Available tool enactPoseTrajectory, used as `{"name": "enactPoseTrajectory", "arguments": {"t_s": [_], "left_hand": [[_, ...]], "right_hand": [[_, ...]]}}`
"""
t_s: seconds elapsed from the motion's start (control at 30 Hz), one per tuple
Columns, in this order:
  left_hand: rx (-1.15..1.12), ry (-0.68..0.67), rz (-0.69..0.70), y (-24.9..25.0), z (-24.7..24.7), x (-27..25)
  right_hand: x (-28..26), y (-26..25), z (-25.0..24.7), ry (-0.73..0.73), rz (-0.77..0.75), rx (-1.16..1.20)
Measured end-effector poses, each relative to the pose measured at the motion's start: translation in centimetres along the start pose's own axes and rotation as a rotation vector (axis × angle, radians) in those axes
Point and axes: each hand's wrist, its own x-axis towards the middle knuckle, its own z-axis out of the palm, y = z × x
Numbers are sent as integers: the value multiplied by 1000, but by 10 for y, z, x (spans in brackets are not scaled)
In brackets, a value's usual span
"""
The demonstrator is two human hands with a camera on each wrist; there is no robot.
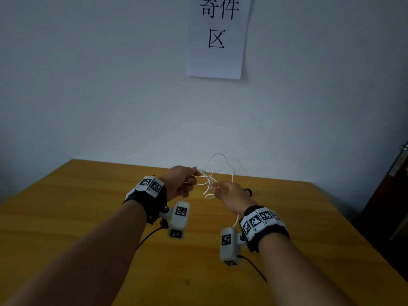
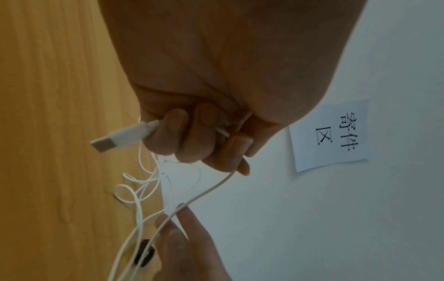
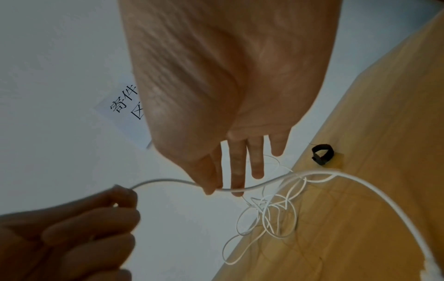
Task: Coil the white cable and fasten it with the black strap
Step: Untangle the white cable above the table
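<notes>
Cable (image 1: 217, 171) is held above the table (image 1: 88, 206), mid-air between both hands, nearer the far edge than the near one. Left hand (image 1: 180, 182) is fisted: fingers curled round the cable just behind its USB plug (image 2: 113, 141), which sticks out of the fist. Right hand (image 1: 230, 193) is mostly spread; only thumb and forefinger pinch the run, the other fingers (image 3: 258, 161) are straight and hold nothing.

Step in hand, as judged: first loops are being formed, coil not yet built. To do it well, the left grip should be kept fixed as the anchor, and slack fed through the right pinch in even turns so the tangle is combed out rather than pulled tight.

Look: thin, white, limp, bunched in loose irregular loops hanging between the hands; one long arc trails toward the right wrist. Kinks seem likely if yanked.

Strap (image 3: 321, 154) lies on the table beyond the right hand, curled in a ring, untouched.
</notes>
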Motion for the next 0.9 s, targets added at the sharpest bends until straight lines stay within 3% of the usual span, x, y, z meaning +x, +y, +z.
{"name": "enactPoseTrajectory", "arguments": {"t_s": [0.2,0.33,0.53,0.67,0.8,0.9], "left_hand": [[-239,-115,100,22,11,-15],[-212,-217,124,31,23,-23],[-125,-245,241,32,44,-32],[-138,-151,288,26,48,-27],[63,34,332,22,48,-15],[238,85,366,20,47,-12]], "right_hand": [[-4,-4,3,26,-45,3],[-13,-12,5,-13,-104,79],[-20,-27,4,-64,-112,21],[-29,-37,0,-126,-96,42],[-32,-38,-2,-193,-60,171],[-32,-40,-4,-228,-24,177]]}}
